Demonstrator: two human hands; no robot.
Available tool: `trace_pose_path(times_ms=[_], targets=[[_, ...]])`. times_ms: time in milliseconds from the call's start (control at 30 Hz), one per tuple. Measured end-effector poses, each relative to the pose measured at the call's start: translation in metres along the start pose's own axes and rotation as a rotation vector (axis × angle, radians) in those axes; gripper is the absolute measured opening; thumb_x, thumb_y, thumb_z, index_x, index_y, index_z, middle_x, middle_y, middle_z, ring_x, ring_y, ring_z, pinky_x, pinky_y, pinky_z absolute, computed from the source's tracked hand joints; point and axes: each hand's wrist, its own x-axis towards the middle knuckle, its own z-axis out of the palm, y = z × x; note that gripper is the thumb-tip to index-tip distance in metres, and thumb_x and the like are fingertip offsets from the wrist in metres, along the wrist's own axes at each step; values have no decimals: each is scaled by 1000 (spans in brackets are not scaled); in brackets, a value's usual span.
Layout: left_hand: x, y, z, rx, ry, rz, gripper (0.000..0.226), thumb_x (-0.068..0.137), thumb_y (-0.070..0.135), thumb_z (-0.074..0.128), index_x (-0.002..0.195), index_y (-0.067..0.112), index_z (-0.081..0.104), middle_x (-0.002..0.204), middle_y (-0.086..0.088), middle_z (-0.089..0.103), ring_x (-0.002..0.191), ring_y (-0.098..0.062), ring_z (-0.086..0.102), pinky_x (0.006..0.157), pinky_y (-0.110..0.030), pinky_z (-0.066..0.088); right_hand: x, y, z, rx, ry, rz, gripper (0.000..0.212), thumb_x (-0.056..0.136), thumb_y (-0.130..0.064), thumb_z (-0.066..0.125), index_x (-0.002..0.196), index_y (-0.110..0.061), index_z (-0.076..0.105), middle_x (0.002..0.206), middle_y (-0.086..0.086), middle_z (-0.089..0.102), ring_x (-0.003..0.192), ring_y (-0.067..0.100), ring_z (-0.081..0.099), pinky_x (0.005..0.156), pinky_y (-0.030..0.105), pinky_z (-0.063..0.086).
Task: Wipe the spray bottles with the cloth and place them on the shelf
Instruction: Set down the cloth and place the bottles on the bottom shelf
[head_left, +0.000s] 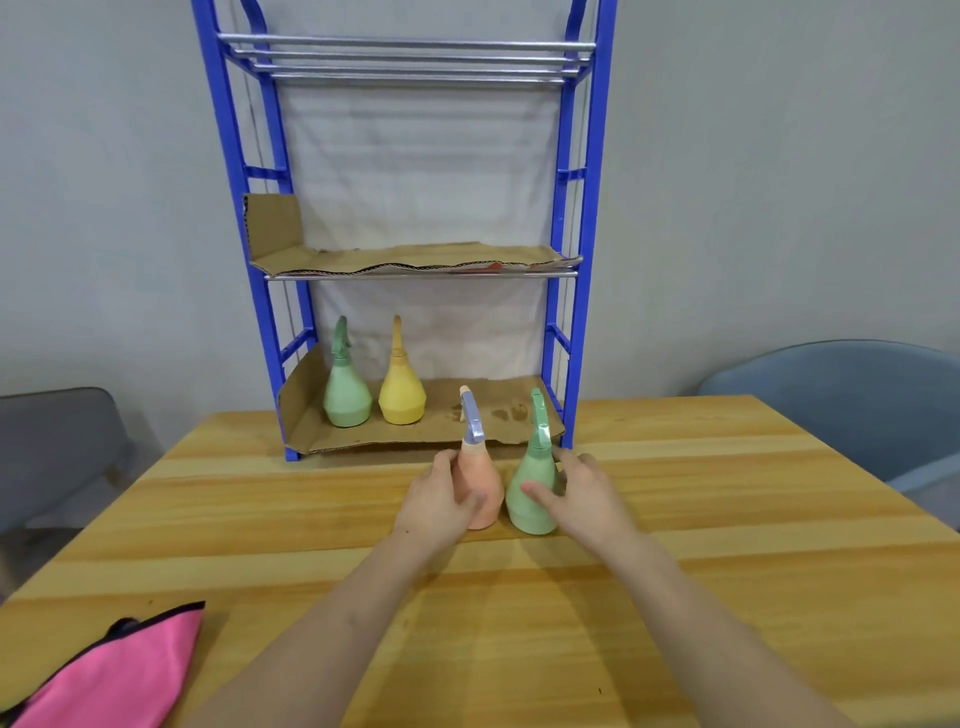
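Observation:
Two spray bottles stand side by side on the wooden table (260, 519) in front of the blue shelf (563, 312). My left hand (439, 501) grips the orange bottle (480, 493) with the blue-grey trigger. My right hand (579, 496) grips the green bottle (532, 488) from its right side, thumb on the front. On the shelf's bottom level, lined with cardboard (415, 436), stand another green bottle (345, 389) and a yellow bottle (401, 389). The pink cloth (109, 675) lies at the table's near left corner, away from both hands.
The shelf's middle level carries a sheet of cardboard (405, 260), and its top level is bare metal rods (405, 57). A grey chair (57, 447) stands at the left and a blue chair (857, 395) at the right. A grey wall is behind.

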Motion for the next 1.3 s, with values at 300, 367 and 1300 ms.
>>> trace_pose_path(times_ms=[300,367,1300], targets=[[-6,-12,0,-23,82,-62,92,85,40,82,157,20,30,149,-3,54,138,-26,47,113,-43,44,-13,-22,22,95,39,3,74,89,-54,73,150,-22,48,137,1,58,129,22,54,105,33,44],[-5,-11,3,-31,84,-57,97,81,41,85,157,19,29,151,-4,52,139,-27,47,114,-43,44,-16,-22,23,117,33,6,76,89,-50,76,152,-22,45,141,-1,58,132,22,52,103,31,42],[147,22,-28,-58,142,-12,73,85,43,75,142,18,37,129,-5,63,114,-31,65,86,-46,57,149,-39,16,169,114,11,56,91,-53,63,140,-32,47,131,0,61,119,26,60,96,50,54]])
